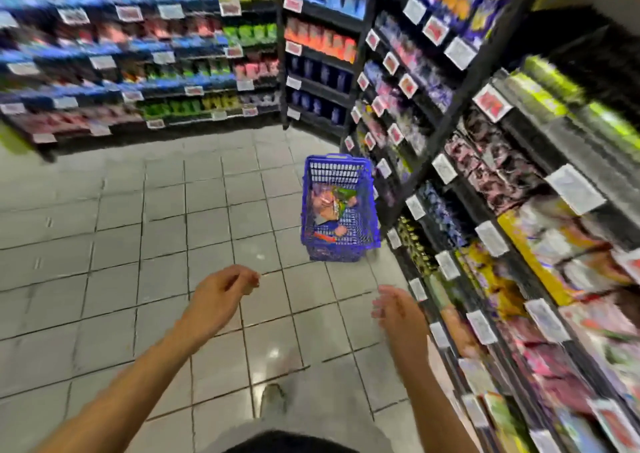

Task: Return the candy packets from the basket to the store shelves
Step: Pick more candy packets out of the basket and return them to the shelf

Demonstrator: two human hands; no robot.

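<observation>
Candy packets (pixel 332 206) lie in a heap inside the blue basket (pixel 341 244), which stands on the tiled floor (pixel 138 244) just beside the foot of the shelves (pixel 519 244) on the right. I think the basket is put there so that the person can bend to it and reach the shelf without walking. Several packets are in it, so the task seems to have much left to do; how many exactly I cannot tell, because the picture is blurred.

Both hands are stretched forward, well apart from each other, and both hold nothing. The left hand (pixel 221 296) has loosely curled fingers, and the right hand (pixel 398 310) is relaxed with fingers almost straight, near the shelf edge. Both are short of the basket and do not touch it. Probably the next move is to reach down for a packet, and then to find the matching row among the price tags (pixel 575 189).
</observation>
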